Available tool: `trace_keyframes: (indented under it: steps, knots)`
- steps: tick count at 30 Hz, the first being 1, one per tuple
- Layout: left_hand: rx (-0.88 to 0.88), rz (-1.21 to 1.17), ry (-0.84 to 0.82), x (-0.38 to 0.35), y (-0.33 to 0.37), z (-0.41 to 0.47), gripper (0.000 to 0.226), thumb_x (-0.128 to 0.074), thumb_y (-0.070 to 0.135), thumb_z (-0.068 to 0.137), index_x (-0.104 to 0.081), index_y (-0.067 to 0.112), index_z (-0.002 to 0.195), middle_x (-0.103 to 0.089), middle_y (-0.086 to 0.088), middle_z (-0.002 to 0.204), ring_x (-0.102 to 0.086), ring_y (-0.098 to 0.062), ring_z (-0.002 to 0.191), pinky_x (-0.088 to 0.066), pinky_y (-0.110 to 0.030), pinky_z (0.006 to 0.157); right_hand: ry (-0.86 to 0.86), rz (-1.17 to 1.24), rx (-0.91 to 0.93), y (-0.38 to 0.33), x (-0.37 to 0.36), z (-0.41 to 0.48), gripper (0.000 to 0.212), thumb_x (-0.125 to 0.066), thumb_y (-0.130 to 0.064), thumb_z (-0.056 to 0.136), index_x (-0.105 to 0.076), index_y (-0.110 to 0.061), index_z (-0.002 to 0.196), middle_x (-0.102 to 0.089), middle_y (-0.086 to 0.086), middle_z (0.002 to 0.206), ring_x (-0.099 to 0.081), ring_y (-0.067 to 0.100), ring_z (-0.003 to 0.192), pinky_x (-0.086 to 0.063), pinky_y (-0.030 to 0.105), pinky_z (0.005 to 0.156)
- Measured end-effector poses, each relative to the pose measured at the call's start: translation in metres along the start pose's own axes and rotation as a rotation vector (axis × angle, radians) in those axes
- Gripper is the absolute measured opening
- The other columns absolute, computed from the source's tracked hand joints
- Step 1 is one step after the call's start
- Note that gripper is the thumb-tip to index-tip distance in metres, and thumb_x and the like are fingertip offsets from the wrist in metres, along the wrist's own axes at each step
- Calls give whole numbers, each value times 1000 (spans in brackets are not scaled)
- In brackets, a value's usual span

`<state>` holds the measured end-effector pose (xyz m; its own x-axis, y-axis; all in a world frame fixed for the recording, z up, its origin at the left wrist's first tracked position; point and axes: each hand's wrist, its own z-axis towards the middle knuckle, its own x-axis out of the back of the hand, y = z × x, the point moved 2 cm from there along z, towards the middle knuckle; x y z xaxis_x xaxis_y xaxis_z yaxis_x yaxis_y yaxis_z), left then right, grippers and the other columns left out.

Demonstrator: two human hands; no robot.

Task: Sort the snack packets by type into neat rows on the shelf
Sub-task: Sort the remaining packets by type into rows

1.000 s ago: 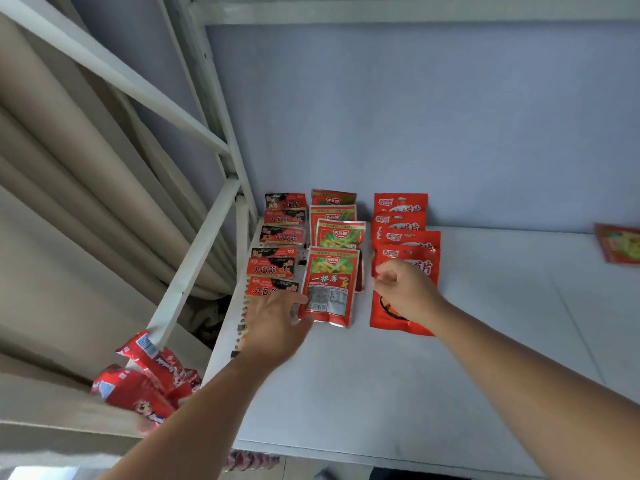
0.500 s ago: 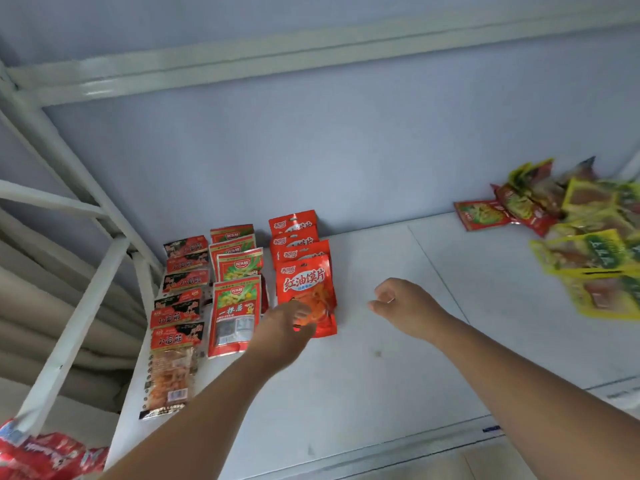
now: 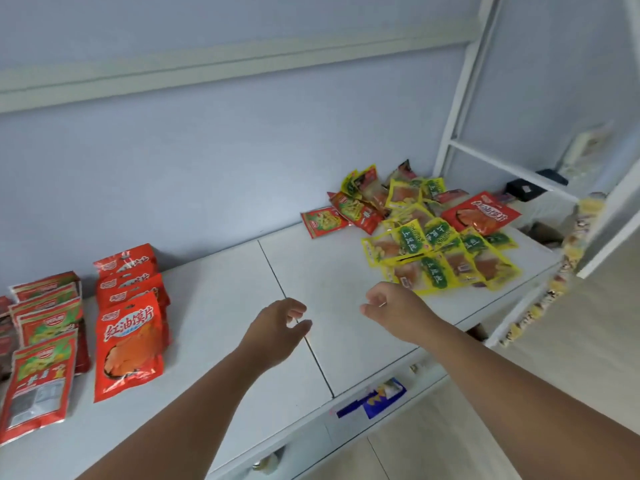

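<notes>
your left grip [image 3: 277,327] and right grip [image 3: 394,310] hover over the middle of the shelf [image 3: 214,341], near its front edge, fingers loosely curled, holding nothing. sorted rows at the left end: red packets [image 3: 130,341] overlapping front to back, green-and-red packets [image 3: 41,358] just left of them. unsorted pile [image 3: 440,247], mostly yellow, at the right end towards the back edge, one large red packet [image 3: 481,213] on its far side.
</notes>
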<state>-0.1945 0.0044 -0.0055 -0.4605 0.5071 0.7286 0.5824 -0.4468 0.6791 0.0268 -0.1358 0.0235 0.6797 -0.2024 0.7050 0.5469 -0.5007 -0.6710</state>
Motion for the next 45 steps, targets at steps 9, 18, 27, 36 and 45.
trace_keyframes:
  steps: [9,18,27,36,45]
  knots:
    - [23,2,-93,-48,45,36,19,-69,38,94,-60,37,110,-67,14,112,-63,-5,102,-44,-18,87,1,87,-87,61,29,0,41,-63,-42,94,-61,-20,128,-63,-6,126,-58,9,107,-45,27,86]
    - [195,-142,-57,-45,29,114,25,-70,30,94,-68,21,117,-72,6,117,-67,-8,103,-43,-16,77,-22,89,-135,68,38,46,41,-64,-38,94,-62,-16,129,-64,-3,129,-58,10,111,-44,26,89]
    - [353,-295,65,-33,5,215,46,-69,30,93,-62,13,135,-67,-4,128,-62,-19,102,-48,-29,80,-18,8,-139,52,60,136,42,-62,-34,96,-60,-14,133,-64,0,132,-60,12,112,-48,28,88]
    - [649,-506,188,-40,3,297,69,-71,26,91,-42,2,149,-60,-11,122,-58,-24,102,-39,-25,66,-24,-59,-110,44,82,250,46,-63,-38,96,-57,-13,134,-62,4,134,-62,22,116,-49,35,93]
    - [811,-570,198,-48,12,345,20,-74,22,85,-71,4,92,-57,-5,73,-41,-15,53,-31,-22,44,-61,-184,-48,43,95,362,65,-75,-35,88,-49,-8,141,-58,12,136,-60,27,117,-49,37,92]
